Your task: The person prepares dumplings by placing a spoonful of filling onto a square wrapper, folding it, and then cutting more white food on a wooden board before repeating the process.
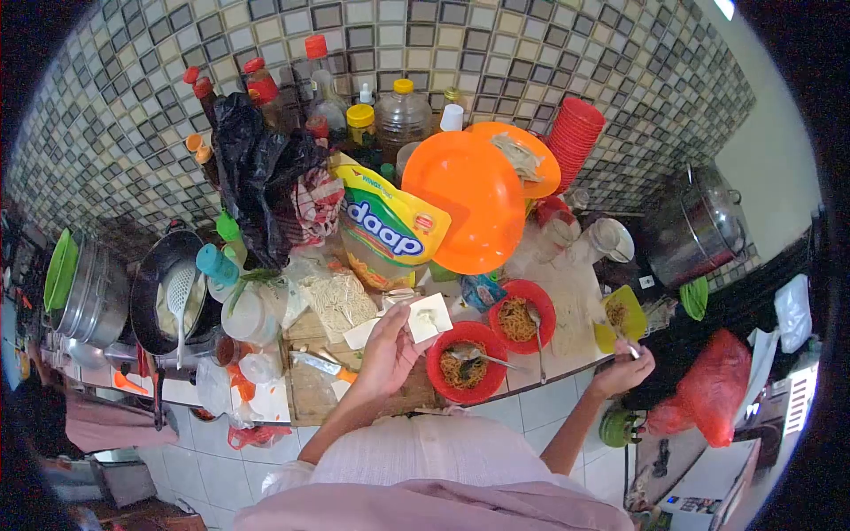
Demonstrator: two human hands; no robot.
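Observation:
My left hand (387,356) is closed on a small open cream-coloured box (431,319), tilted so a pale content shows inside. Just right of it stands a red bowl of noodles (465,376) with a spoon resting in it. A second red bowl of noodles (522,316), also with a spoon, is behind. At the right, my right hand (622,372) pinches a short pale utensil handle (634,351) beside a yellow container (629,307) with brownish food in it. The utensil's far end cannot be made out.
A knife (325,366) lies on the cutting board (310,403) near a bag of dry noodles (338,303). Orange plates (465,203), a yellow pouch (390,226) and bottles line the wall. A pan (150,305) is left; a large steel pot (695,226) is right.

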